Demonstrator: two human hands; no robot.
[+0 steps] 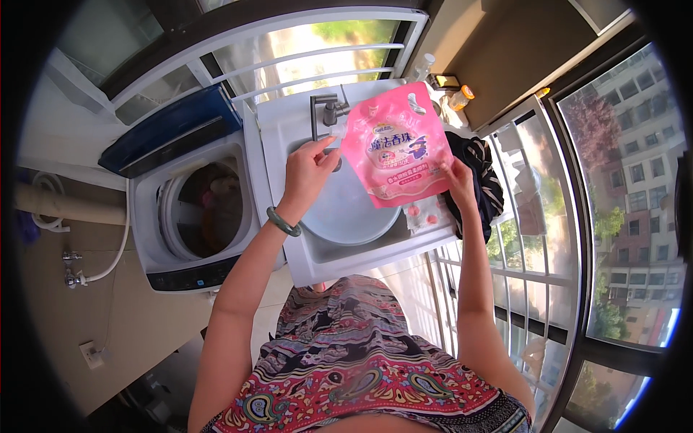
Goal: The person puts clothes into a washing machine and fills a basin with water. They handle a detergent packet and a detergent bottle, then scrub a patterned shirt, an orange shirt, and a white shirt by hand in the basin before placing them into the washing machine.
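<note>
A pink refill pouch [398, 146] with printed writing is held tilted over the sink, its white spout [338, 131] pointing left. The fingers of my left hand [311, 168] are at the spout; whether a cap is between them cannot be told. My right hand [460, 181] grips the pouch's lower right edge. Below the pouch, a round pale basin [346, 219] sits in the white sink [319, 268]. The dark faucet [329, 111] stands behind my left hand.
At the left stands a top-loading washing machine [203, 273] with its blue lid raised and laundry [222, 195] inside. Dark clothing [484, 184] lies at the sink's right, beside a dotted cloth [427, 214]. A jar with an orange lid [462, 97] and a clear bottle [425, 66] stand behind.
</note>
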